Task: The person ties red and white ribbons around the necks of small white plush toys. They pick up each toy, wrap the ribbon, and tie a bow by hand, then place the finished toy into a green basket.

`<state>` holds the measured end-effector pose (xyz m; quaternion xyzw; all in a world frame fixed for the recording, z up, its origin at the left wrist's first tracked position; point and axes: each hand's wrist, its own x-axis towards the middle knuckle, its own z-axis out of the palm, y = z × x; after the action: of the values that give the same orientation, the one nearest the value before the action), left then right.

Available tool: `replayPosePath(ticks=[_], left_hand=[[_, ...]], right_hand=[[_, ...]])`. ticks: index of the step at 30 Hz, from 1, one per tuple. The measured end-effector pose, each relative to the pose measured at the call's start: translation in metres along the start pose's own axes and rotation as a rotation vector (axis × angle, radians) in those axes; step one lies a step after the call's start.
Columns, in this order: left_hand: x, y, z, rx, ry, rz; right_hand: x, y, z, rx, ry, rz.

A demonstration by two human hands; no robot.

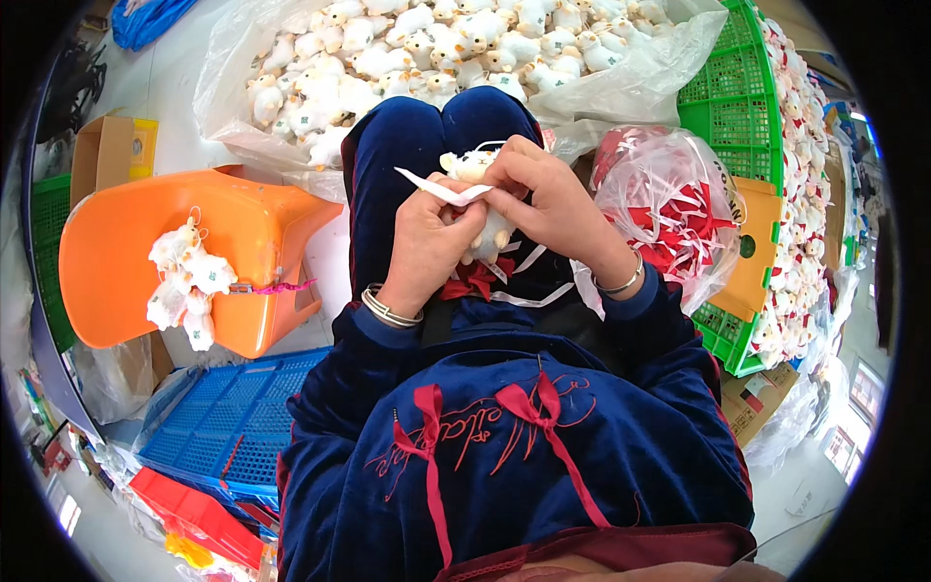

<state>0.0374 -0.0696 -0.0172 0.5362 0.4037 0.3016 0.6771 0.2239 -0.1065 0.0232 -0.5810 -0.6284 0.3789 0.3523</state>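
Note:
A small white plush animal with a hanging loop is held over my lap, its lower body showing below my hands. My left hand is closed on a white ribbon, one end of which sticks out to the left. My right hand pinches the same ribbon at the toy's neck; its fingertips partly hide the toy. Red cloth pieces with white ribbons lie on my lap just beneath the toy.
Beyond my knees a clear plastic sack holds many white plush animals. On my right are a bag of red cloth pieces and a green crate. Left are an orange stool bearing several plush toys and blue crates.

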Motion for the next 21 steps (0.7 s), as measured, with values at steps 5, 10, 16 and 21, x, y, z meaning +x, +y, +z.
replayPosePath(ticks=[5, 10, 16, 21], left_hand=[[0.0, -0.007, 0.002, 0.015, 0.018, 0.084], [-0.002, -0.003, 0.006, -0.03, 0.009, 0.063], [-0.002, 0.001, 0.007, 0.115, 0.048, 0.072], [0.0, -0.003, 0.006, 0.216, 0.058, 0.225]], right_hand=[[-0.008, 0.007, 0.008, 0.595, 0.105, 0.251], [-0.005, 0.01, 0.002, 0.64, 0.207, 0.348], [-0.001, 0.009, 0.004, 0.769, 0.234, 0.377], [-0.001, 0.014, 0.005, 0.778, 0.22, 0.404]])
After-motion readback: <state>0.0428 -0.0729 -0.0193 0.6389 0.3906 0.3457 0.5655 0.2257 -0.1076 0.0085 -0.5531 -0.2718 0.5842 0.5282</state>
